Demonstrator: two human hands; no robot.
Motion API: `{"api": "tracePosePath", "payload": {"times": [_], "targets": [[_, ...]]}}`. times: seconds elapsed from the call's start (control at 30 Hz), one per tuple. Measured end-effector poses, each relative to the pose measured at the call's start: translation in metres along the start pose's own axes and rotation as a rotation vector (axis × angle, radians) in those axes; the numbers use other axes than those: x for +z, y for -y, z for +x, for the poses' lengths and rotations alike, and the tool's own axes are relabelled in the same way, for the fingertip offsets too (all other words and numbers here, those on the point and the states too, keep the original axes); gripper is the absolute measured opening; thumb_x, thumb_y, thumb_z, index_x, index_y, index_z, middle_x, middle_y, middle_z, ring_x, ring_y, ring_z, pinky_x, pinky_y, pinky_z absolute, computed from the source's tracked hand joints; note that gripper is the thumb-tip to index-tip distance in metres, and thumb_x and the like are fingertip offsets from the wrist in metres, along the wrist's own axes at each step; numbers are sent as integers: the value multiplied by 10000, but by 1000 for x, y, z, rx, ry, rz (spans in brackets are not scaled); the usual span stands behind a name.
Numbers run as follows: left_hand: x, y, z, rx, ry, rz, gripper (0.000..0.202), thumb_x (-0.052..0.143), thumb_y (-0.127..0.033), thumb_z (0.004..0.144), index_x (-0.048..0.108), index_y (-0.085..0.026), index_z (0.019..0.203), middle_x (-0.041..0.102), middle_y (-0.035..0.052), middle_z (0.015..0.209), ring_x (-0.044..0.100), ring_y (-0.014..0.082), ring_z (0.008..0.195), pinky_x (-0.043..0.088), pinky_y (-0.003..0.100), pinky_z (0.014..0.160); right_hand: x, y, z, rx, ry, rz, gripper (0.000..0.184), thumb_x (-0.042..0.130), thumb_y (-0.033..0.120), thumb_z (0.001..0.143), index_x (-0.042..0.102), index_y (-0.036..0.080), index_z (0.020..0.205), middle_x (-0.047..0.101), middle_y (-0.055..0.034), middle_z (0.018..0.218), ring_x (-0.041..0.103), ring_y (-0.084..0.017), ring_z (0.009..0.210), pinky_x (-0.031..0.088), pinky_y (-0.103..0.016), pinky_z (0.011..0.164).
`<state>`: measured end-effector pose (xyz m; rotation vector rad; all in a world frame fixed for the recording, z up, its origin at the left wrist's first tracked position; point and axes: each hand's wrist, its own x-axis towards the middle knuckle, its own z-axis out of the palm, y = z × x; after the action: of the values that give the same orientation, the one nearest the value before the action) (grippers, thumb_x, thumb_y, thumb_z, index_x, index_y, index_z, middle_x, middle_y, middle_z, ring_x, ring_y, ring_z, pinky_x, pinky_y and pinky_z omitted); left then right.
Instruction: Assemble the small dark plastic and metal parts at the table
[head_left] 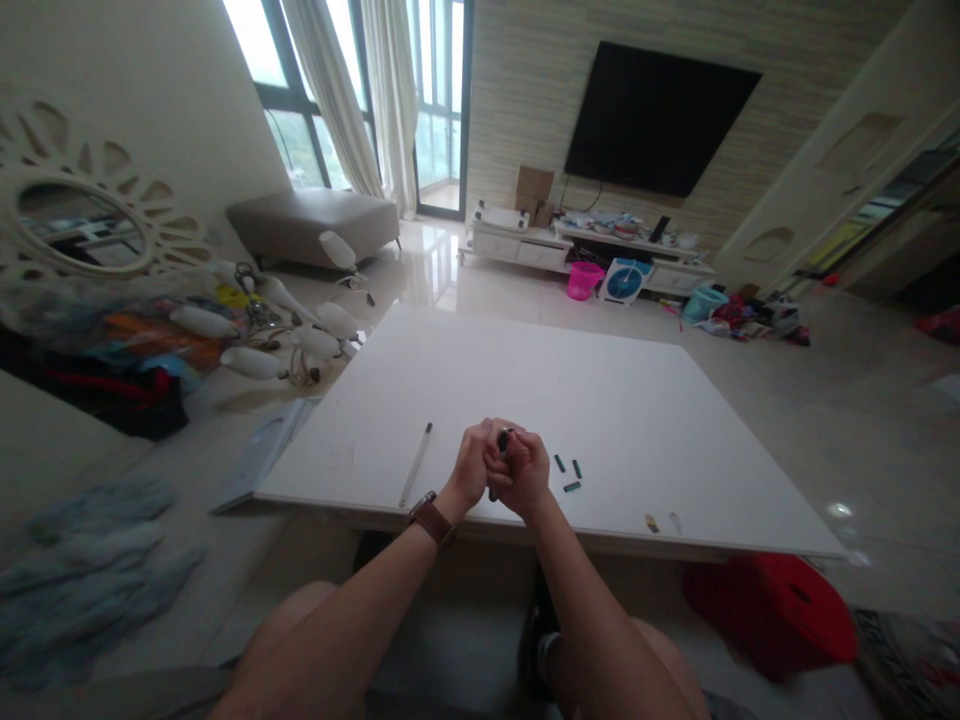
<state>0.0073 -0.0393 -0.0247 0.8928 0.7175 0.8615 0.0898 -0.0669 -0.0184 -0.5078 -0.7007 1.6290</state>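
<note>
My left hand (474, 465) and my right hand (527, 470) are closed together over the near part of the white table (555, 370). Between the fingers shows a small black object (504, 438), mostly covered, so its kind cannot be told. A brown-strapped watch is on my left wrist. Just right of my hands lie three small dark green cylinders (572, 487) that look like batteries. To the left, a thin white stick with a black tip (417, 464) lies at a slant.
Near the table's front right edge are a small yellow-and-dark piece (652, 523) and a small clear piece (675, 521). A red stool (780, 610) stands below that corner. A lamp with several white shades (315, 342) is on the floor at the left.
</note>
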Motion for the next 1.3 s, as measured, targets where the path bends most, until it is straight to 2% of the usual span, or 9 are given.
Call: {"api": "tracePosePath", "payload": {"times": [0.1,0.17,0.27,0.37,0.47,0.73,0.97,1.13,1.3], "targets": [[-1,-5,-3,-49,51,-7,604,606,-675,720,667,-124,959,524,-33,532,518,123,424,427,220,379,-8,6,-2,127,154,81,399,487,541,794,506,180,624,286,92,457,144,-38,331,145,-152,319],[-1,-8,-3,-30,71,7,539,630,-635,717,672,-127,893,544,-16,546,526,124,452,435,219,401,-14,7,-2,172,230,112,442,478,573,795,492,178,598,269,96,448,147,-33,319,153,-148,314],[-1,-13,-2,59,115,92,487,638,-603,720,630,-117,681,513,-2,503,443,89,433,338,193,385,-19,6,-1,232,344,127,499,469,632,793,468,183,575,240,104,439,145,-29,311,154,-143,307],[-2,-15,-2,53,183,140,512,614,-613,734,603,-117,611,458,-11,460,367,70,399,246,192,365,-21,4,-1,282,418,115,538,485,685,766,448,191,557,226,107,424,141,-29,309,146,-145,300],[-2,-15,-5,30,187,126,521,598,-636,735,604,-130,614,449,-13,439,364,78,382,239,202,366,-18,4,-1,307,429,85,543,492,695,746,445,193,542,224,105,410,139,-31,310,140,-149,298],[-3,-16,-18,71,77,98,465,612,-595,721,580,-151,586,440,-13,444,361,86,412,228,218,386,-14,1,-4,346,366,23,542,371,709,791,404,217,566,206,103,417,129,-41,328,143,-164,303],[-1,-17,-14,43,127,82,491,612,-618,721,589,-140,613,457,-11,439,380,83,399,243,209,374,-14,6,-2,342,381,34,523,404,660,791,429,200,545,217,95,421,148,-37,327,163,-157,306],[-1,-15,-11,32,115,74,482,611,-596,731,631,-121,655,426,-26,389,377,79,351,225,186,340,-17,3,-1,346,332,37,518,417,663,792,406,214,536,216,99,406,142,-37,323,159,-158,292],[1,-17,-14,34,88,57,489,628,-612,703,587,-139,583,447,-13,388,380,81,335,233,192,324,-17,-1,-2,321,361,81,487,440,608,809,425,204,536,216,98,405,143,-44,326,155,-153,296]]}}
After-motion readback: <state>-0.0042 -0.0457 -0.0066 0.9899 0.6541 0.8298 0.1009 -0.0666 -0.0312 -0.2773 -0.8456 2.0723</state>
